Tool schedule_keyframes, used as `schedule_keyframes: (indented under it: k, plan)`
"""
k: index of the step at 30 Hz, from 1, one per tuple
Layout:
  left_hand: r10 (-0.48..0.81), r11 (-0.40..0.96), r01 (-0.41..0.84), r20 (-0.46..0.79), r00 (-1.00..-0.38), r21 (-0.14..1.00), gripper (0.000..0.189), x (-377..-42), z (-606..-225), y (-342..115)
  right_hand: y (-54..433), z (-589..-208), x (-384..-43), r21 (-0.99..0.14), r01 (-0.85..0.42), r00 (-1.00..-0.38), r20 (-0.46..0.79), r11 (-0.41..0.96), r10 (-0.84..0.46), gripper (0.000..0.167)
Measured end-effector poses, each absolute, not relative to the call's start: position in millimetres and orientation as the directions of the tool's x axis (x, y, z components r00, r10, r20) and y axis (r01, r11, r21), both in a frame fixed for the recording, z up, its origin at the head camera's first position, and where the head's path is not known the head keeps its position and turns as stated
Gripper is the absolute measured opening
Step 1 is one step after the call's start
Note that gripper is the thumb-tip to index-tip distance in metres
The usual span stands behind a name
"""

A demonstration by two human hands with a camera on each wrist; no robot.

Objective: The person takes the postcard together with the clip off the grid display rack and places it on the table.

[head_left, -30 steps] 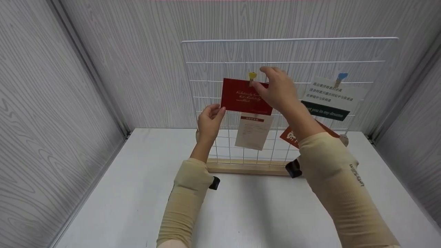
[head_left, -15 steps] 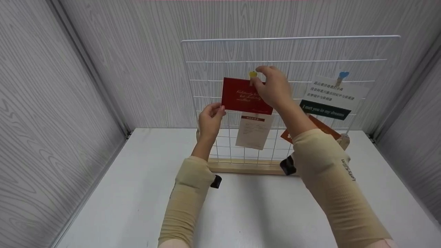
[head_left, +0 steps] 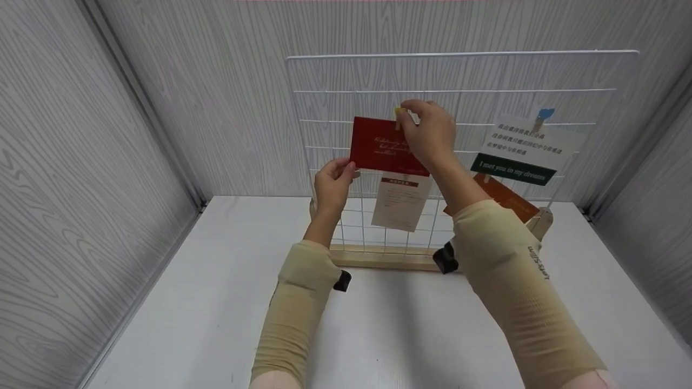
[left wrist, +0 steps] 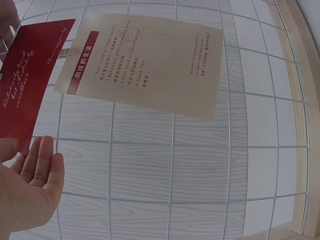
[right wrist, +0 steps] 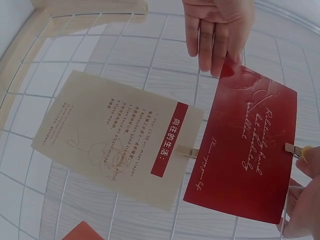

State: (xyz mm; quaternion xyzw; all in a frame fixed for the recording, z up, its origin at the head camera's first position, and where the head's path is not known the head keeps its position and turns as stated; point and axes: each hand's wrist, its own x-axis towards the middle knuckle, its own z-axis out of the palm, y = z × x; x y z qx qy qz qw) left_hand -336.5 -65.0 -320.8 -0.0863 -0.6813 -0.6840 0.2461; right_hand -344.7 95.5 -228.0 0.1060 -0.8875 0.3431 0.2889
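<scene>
A red card (head_left: 373, 146) with white script is up against a white wire grid (head_left: 459, 54). My left hand (head_left: 331, 186) pinches its lower left corner between thumb and fingers. At the card's top edge, my right hand (head_left: 434, 135) pinches a small wooden clothespin (right wrist: 294, 149) with a yellow head, which sits over the edge. In the head view the right fingers mostly cover that yellow head. Just below the red card hangs a cream printed card (left wrist: 150, 65), held to the grid by another wooden clothespin (right wrist: 187, 151).
Right of the hands, a white card with a green band (head_left: 513, 170) hangs from a blue heart clothespin (head_left: 545, 114). An orange card (head_left: 508, 199) is below it, partly behind the right forearm. The grid stands in a wooden base (head_left: 384, 259) on a white table (head_left: 227, 302).
My right hand has moved slightly left, and its fingers have closed on the yellow-headed clothespin. The left hand keeps its pinch on the red card's corner. The view has shifted slightly.
</scene>
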Motion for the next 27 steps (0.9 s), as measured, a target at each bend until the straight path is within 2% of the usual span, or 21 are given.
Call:
schedule_keyframes:
  k: [2,5,12,15,23,27]
  plan:
    - [-0.223,0.052,0.459,0.458,-0.86,0.887,0.017,-337,-320,-64,93,-221,-335,-0.55,-0.382,-0.81,0.586,0.742,0.017,0.03]
    - [-0.225,0.057,0.468,0.468,-0.855,0.882,0.017,-336,-318,-63,93,-221,-339,-0.57,-0.372,-0.816,0.577,0.733,0.035,0.029]
    - [-0.235,0.031,0.474,0.467,-0.852,0.88,0.015,-336,-317,-61,106,-257,-412,-0.635,-0.37,-0.815,0.573,0.678,0.092,0.029]
    - [-0.244,0.017,0.472,0.462,-0.853,0.881,0.014,-337,-318,-61,109,-266,-428,-0.675,-0.369,-0.824,0.555,0.639,0.11,0.031]
    - [-0.255,0.012,0.468,0.455,-0.853,0.884,0.013,-338,-320,-61,108,-259,-421,-0.745,-0.332,-0.867,0.483,0.579,0.124,0.027]
    - [-0.261,0.001,0.46,0.444,-0.857,0.888,0.014,-337,-320,-60,108,-259,-423,-0.769,-0.336,-0.868,0.477,0.543,0.137,0.026]
